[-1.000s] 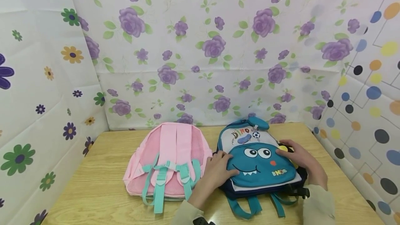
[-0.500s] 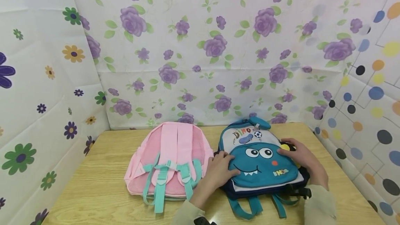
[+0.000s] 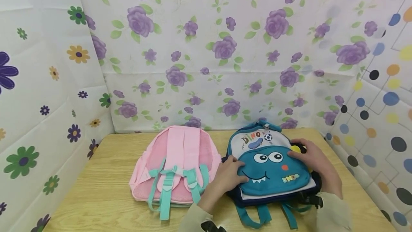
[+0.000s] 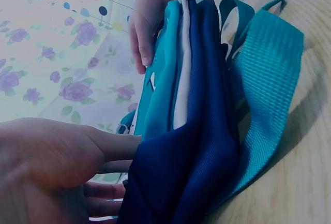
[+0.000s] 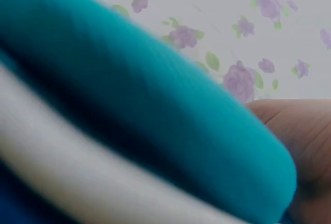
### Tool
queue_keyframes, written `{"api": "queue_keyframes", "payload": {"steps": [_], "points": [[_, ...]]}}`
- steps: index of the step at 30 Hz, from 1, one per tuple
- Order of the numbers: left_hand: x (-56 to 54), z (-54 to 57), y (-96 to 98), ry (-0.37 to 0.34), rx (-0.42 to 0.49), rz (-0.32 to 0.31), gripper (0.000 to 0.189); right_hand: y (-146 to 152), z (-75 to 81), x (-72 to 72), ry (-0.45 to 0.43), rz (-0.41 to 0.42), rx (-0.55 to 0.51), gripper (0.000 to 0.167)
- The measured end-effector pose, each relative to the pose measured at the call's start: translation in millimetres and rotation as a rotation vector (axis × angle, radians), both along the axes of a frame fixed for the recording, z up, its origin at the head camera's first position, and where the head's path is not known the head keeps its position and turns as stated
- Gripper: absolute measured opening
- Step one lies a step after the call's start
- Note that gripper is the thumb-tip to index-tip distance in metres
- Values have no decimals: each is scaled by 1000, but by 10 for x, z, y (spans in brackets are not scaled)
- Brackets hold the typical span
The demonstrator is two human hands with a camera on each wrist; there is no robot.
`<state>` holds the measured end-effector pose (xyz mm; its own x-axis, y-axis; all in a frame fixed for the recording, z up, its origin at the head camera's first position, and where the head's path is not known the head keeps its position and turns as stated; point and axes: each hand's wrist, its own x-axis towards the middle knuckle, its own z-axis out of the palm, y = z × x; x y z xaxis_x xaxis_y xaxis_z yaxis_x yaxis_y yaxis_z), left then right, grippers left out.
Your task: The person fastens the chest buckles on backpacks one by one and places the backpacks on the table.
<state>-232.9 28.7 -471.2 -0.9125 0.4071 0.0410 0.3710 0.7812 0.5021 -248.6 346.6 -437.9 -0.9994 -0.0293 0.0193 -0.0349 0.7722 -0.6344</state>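
Observation:
A teal, white and navy backpack [image 3: 273, 173] with a dinosaur face lies front side up at the right of the table. My left hand [image 3: 226, 176] holds its left side, thumb on the teal front pocket. In the left wrist view, the fingers [image 4: 106, 190] of that hand reach along the navy side. On the other side my right hand [image 3: 317, 160] grips the bag, its thumb on the pocket near the eyes and the other fingers partly hidden. The right wrist view shows the teal pocket edge [image 5: 155, 94] close up, with part of the right hand [image 5: 300, 151] beyond.
A pink backpack [image 3: 175, 164] with mint straps lies to the left, straps up, close to my left hand. Teal straps [image 3: 254, 219] of the dinosaur bag trail on the wooden table [image 3: 106, 174]. A floral curtain [image 3: 206, 46] stands behind the table.
The dinosaur bag has shifted very slightly right between my hands, and the teal piece at its top sits lower. Both hands keep their places on it. The whole view has drifted slightly.

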Motion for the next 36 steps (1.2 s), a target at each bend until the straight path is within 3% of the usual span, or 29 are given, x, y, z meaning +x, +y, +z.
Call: {"api": "queue_keyframes", "payload": {"steps": [6,16,28,36], "points": [[-28,-8,25,-52,38,6,53,-49,152,1,66,26,76,68],[-20,14,100,-58,56,0,51,-96,388,99,88,35,144,68],[-9,-46,274,-49,120,8,51,-93,634,234,99,9,164,70],[-43,-80,339,-82,158,8,61,-75,777,326,140,55,131,66]]}}
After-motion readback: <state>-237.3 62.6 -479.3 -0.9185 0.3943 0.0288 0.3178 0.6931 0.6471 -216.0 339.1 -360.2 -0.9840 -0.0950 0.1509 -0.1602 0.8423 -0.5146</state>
